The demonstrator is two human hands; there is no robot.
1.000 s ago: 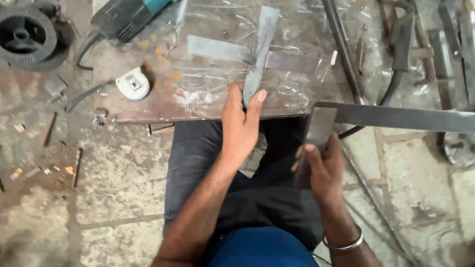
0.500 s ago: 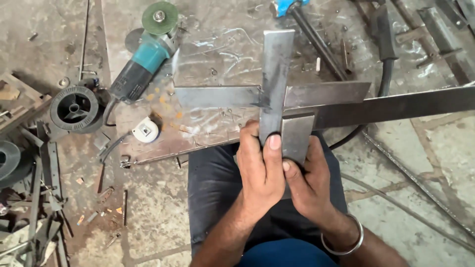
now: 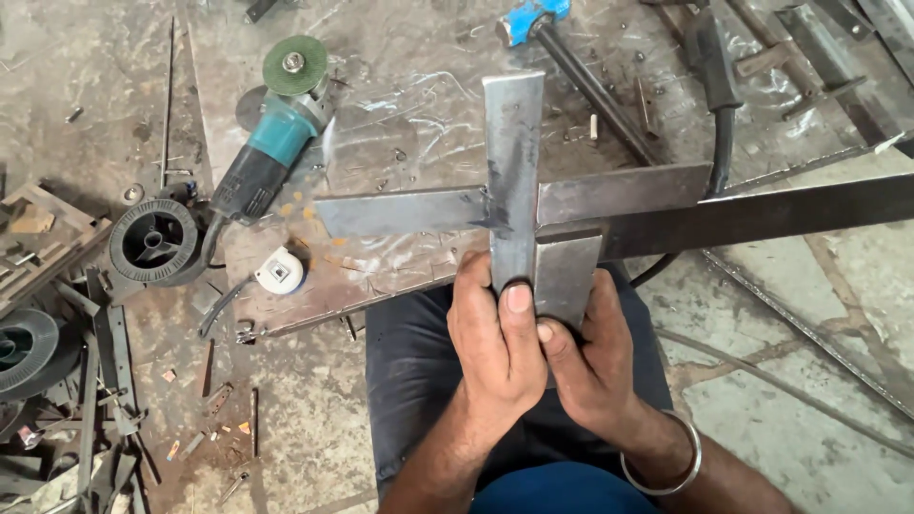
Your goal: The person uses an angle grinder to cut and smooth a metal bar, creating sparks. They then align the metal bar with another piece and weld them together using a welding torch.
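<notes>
A cross of two flat steel bars (image 3: 514, 181) lies on a steel work plate (image 3: 400, 124) on the floor in front of my knees. My left hand (image 3: 495, 347) grips the near end of the cross's upright bar, thumb pressed on top. My right hand (image 3: 590, 366), with a metal bangle at the wrist, holds the short leg of a steel L-square (image 3: 567, 271) against the right side of that bar. The square's long arm (image 3: 762, 214) runs off to the right under the horizontal bar.
A teal angle grinder (image 3: 267, 152) with a green disc lies at the plate's left, a white tape measure (image 3: 278, 273) below it. A blue-headed hammer (image 3: 538, 24) lies at the top. Wire spools (image 3: 152, 240) and scrap metal crowd the left floor. Cables cross the right.
My right hand brought the L-square from the right up against the upright bar, and both hands now meet at its near end. The view shifted, bringing the plate lower in the frame.
</notes>
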